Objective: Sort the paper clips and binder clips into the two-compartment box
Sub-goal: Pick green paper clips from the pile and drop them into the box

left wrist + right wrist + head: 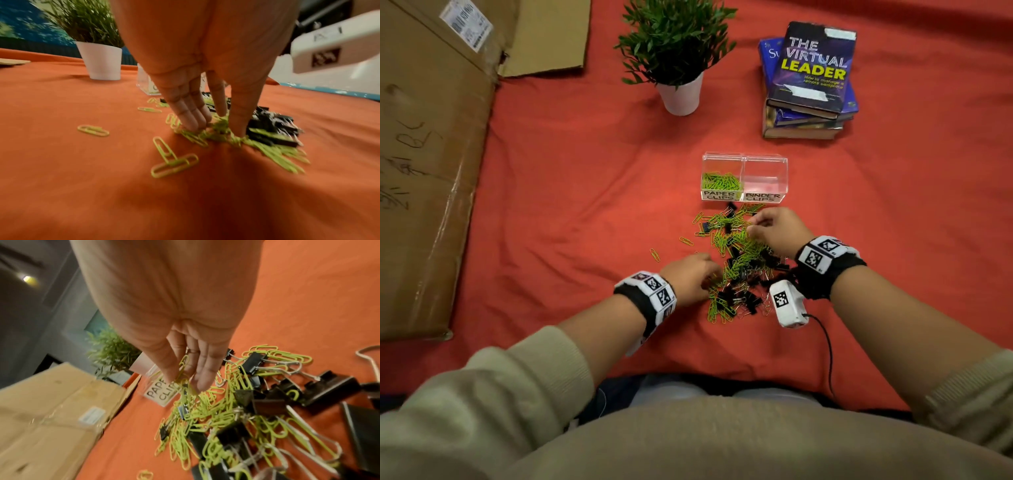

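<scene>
On the red cloth (571, 192) just before the two-compartment box (744, 161), our right hand (774, 229) pinches several green paper clips (184, 369) above the mixed pile (black binder clips (327, 391) among them); our left hand (688, 274) presses straight fingers (191, 118) into the pile's near edge.

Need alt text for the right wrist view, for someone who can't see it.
The right hand pinches a few green paper clips above a mixed pile of green paper clips and black binder clips on an orange cloth. Behind the fingers stands a clear box with a partly hidden paper clips label; a cardboard box lies left.
</scene>
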Available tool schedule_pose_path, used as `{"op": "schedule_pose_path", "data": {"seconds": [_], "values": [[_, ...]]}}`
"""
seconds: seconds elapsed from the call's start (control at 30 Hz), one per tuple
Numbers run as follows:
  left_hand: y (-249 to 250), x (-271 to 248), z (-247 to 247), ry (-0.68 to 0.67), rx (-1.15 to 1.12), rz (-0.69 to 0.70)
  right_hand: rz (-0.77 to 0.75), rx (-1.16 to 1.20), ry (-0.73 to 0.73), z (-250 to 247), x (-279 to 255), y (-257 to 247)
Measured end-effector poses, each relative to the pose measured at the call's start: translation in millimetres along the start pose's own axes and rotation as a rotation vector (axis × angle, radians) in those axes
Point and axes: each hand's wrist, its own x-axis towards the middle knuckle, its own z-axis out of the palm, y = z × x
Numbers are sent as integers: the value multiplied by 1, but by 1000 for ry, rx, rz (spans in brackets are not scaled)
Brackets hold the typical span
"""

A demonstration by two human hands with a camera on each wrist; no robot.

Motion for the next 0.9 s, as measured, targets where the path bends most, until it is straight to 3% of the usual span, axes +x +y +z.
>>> {"op": "schedule_pose_path", "data": {"seconds": [0.3, 0.43, 0.67, 0.9], "values": [[5, 4, 15, 77, 89, -35, 104, 556, -136, -13, 0, -14], [5, 4, 16, 123, 140, -25, 90, 715, -111, -27, 14, -38], [0, 11, 12, 115, 146, -8, -67, 392, 145, -19, 71, -78], [-3, 16, -24, 253, -193, -68, -104, -93, 159, -4, 77, -71]]}}
